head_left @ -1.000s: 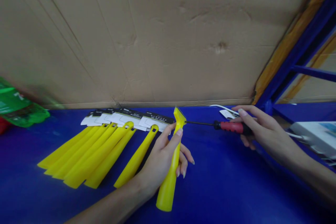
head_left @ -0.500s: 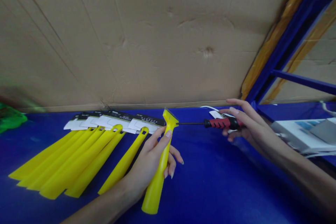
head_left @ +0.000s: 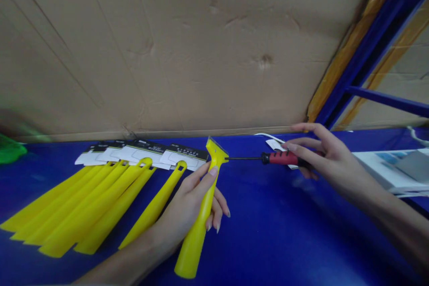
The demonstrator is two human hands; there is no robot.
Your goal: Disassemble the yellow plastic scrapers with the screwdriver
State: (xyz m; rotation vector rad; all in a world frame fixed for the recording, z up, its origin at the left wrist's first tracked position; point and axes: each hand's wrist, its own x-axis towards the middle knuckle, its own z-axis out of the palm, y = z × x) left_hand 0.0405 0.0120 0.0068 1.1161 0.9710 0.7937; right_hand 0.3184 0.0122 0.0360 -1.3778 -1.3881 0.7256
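My left hand (head_left: 192, 201) is closed around the neck of a yellow plastic scraper (head_left: 192, 250), its blade head up and its wide handle end slanting down toward me. A screwdriver (head_left: 283, 157) with a red and black handle lies level, its thin shaft meeting the right side of the scraper head. At the rear of that handle are the fingers of my right hand (head_left: 321, 154), with the index finger raised off it. The exact contact of the tip is too small to make out. Left of my left hand rests another yellow scraper handle (head_left: 152, 208).
Several more yellow handles (head_left: 90, 214) lie fanned on the blue table (head_left: 268, 241), with black-and-white cards (head_left: 140, 152) at their far ends. A cardboard wall (head_left: 201, 53) stands behind. At right are a white box (head_left: 385, 165) and a blue metal frame (head_left: 385, 98); green material (head_left: 10, 149) lies far left.
My right hand has turned about the screwdriver handle, and the handle shows a different side. The scraper stays in my left hand. The whole view has shifted slightly.
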